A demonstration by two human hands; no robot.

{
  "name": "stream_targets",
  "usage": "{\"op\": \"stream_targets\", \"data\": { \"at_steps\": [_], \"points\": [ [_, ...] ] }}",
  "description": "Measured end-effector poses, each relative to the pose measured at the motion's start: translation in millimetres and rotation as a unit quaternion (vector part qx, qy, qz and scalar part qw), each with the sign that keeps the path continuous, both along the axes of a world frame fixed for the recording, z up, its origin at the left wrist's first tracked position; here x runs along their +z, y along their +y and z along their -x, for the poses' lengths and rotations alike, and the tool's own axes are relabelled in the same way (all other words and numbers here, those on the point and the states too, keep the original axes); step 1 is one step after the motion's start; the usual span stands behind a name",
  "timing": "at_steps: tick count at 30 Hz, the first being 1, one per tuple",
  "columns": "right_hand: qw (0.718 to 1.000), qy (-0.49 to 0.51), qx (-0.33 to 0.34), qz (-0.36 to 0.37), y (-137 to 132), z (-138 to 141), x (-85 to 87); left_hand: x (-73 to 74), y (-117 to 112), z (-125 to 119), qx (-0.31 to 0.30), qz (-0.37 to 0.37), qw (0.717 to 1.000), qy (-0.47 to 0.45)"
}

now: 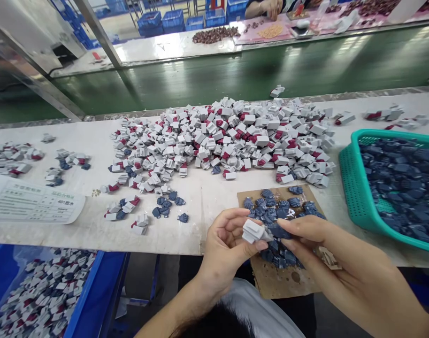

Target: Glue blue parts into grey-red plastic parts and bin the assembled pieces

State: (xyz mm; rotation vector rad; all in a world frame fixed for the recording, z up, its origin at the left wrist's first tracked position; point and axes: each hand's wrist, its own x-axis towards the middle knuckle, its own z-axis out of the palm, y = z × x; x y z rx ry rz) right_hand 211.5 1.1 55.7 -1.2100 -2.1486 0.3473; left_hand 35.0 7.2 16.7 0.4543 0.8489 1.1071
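Observation:
My left hand is closed around a small light-grey plastic piece with stepped, blocky sides. Between thumb and fingertips, my right hand pinches a dark blue plastic piece, held against or very near the grey one; I cannot tell whether they touch. Beneath both hands lies a brown cardboard sheet with wet-looking stains, bearing many dark blue pieces. Beyond it spreads a large heap of grey pieces, many with dark red parts.
A green basket of dark blue pieces stands at the right. At lower left is a blue bin of assembled pieces, below a paper label. A green conveyor belt runs behind the table; across it shows another person's hand.

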Motion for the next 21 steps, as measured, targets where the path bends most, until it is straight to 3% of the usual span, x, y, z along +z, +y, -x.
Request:
{"op": "stream_targets", "data": {
  "at_steps": [8,12,16,19,21],
  "points": [
    [0.994,0.011,0.087,0.063,6.0,-6.6,12.2,0.4,-1.8,1.2,-0.012,-0.025,0.999,0.017],
    [0.986,0.034,0.095,0.132,13.7,-9.1,4.6,-3.1,-3.0,-4.6,0.004,-0.018,0.999,0.04],
    [0.981,0.067,0.109,0.147,14.3,-0.8,-6.7,-6.0,-1.1,-3.4,-0.001,-0.019,0.997,0.07],
    [0.974,0.079,0.136,0.165,10.5,-0.1,-7.1,0.5,-10.3,32.1,-0.027,-0.046,0.99,0.134],
    [0.983,0.063,0.096,0.146,9.5,-15.9,-4.9,9.9,-24.8,77.9,0.047,-0.039,0.969,0.238]
  ]
}}
